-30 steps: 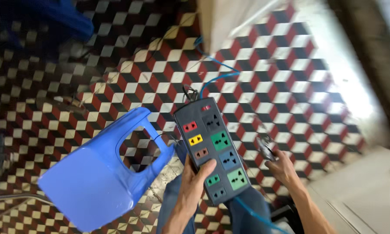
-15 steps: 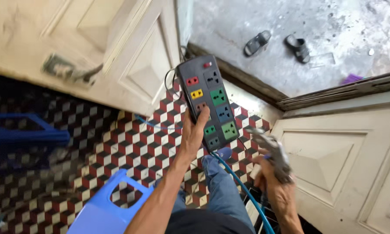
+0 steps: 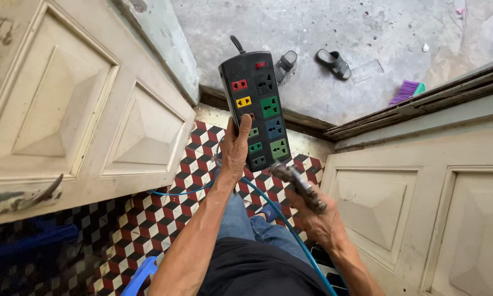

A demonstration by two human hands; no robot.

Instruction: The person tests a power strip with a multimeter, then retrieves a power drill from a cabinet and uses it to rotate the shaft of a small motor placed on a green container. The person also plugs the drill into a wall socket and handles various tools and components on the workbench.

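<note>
My left hand (image 3: 235,149) grips the lower left edge of a long black power strip (image 3: 255,109) and holds it upright in front of me. Its face carries red, yellow, green and blue sockets and a red switch at the top. A blue cable (image 3: 274,211) runs from the strip's lower end down past my legs. My right hand (image 3: 317,219) is closed around a dark metal tool (image 3: 299,186), probably pliers, just below and to the right of the strip.
Cream panelled doors stand open on the left (image 3: 76,115) and right (image 3: 422,208). Beyond the threshold a grey concrete floor holds two dark sandals (image 3: 334,63) and a purple broom head (image 3: 405,92). Red, white and black tiles (image 3: 164,214) lie underfoot; a blue plastic stool (image 3: 139,277) is behind me.
The view swung from the tiled floor and blue stool up to the open doorway. My left hand kept the power strip raised; my right hand with the tool moved closer to the strip.
</note>
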